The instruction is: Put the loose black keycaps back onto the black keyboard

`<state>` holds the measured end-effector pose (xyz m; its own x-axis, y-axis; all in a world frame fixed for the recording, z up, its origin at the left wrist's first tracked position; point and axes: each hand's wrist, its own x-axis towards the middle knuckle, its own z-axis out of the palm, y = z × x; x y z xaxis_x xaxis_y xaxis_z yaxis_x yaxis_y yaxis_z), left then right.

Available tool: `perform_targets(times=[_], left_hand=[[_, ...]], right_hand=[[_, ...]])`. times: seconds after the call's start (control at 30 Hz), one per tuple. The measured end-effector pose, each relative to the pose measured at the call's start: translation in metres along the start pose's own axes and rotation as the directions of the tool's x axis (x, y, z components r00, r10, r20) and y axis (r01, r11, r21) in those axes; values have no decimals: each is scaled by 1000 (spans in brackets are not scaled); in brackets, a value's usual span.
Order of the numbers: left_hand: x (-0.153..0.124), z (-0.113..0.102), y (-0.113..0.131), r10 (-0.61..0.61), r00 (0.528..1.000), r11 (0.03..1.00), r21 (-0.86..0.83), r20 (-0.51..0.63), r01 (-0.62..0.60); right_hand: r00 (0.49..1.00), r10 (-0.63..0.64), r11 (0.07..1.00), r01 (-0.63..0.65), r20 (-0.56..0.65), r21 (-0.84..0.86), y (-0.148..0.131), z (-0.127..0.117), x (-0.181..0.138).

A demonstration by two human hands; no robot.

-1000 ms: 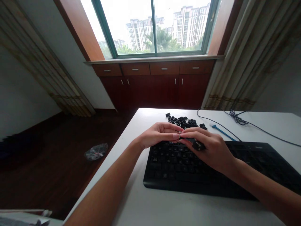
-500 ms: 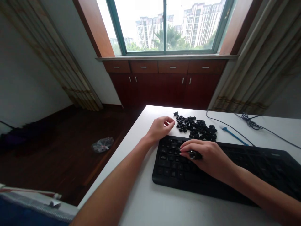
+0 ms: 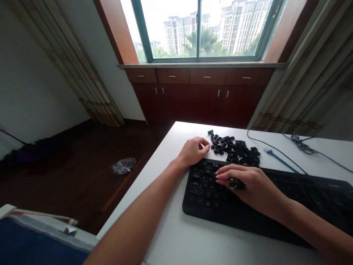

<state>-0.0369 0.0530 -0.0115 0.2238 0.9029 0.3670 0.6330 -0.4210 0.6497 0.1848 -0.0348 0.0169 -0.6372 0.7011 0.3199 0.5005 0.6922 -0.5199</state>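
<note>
A black keyboard (image 3: 220,217) lies on the white table, with bare key positions among its remaining keys. Over its left part is my right hand (image 3: 246,180), closed around a dark, shiny-ended tool (image 3: 235,184). The tool's working end is hidden under my fingers, which point at the keys. My left hand (image 3: 195,150) rests on the table by the keyboard's top left corner, with thumb and forefinger curled together; anything between them is too small to tell. Just right of those fingertips spreads a pile of loose black keycaps (image 3: 234,147).
A blue brush-like stick (image 3: 284,162) lies behind the keyboard, near a black cable (image 3: 300,144). The white table (image 3: 171,228) has its left edge beside my left forearm. A clear plastic bag (image 3: 123,166) sits on the dark floor. Cabinets (image 3: 190,99) stand under the window.
The view has turned slightly left, so the table and both hands appear further right. Against the keyboard, my hands look nearly unmoved.
</note>
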Motion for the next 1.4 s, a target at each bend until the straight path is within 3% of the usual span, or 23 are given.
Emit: perform_targets(times=[0.4,0.57,0.67,0.77,0.83,0.9,1.07,1.17,1.23,1.33,1.4], left_hand=[[0,0,0,-4,1000,1000,15,11,3],[-1,1,-1,-9,1000,1000,-6,10,9],[1,0,-3,-23,1000,999,-34,2,23],[4,-4,-6,-47,999,997,-64,-15,46],[5,-7,-7,-61,998,995,-75,-27,59],[5,-9,-5,-68,997,995,-78,-30,65],[3,-7,0,-52,999,996,-77,-4,52],[2,-4,-1,-47,999,996,-73,2,47],[2,-4,-3,-43,999,997,-68,3,43],[2,-2,-5,-36,999,997,-61,5,37],[2,-1,-6,-33,999,998,-53,2,33]], right_hand=[[999,11,1000,-10,50,-30,-9,-6,1],[986,108,986,-90,-128,138,-17,-13,9],[965,233,856,-147,-118,495,-35,-29,27],[960,222,600,2,-169,800,-60,-45,50],[944,219,514,102,-246,852,-71,-48,63],[947,200,484,126,-250,866,-73,-42,70],[974,212,471,-27,-84,882,-50,-11,71],[975,197,490,-9,-100,872,-43,-8,66],[971,172,585,36,-167,811,-44,-13,63],[974,83,894,21,-211,449,-42,-22,52],[989,-2,992,21,-150,123,-34,-23,41]])
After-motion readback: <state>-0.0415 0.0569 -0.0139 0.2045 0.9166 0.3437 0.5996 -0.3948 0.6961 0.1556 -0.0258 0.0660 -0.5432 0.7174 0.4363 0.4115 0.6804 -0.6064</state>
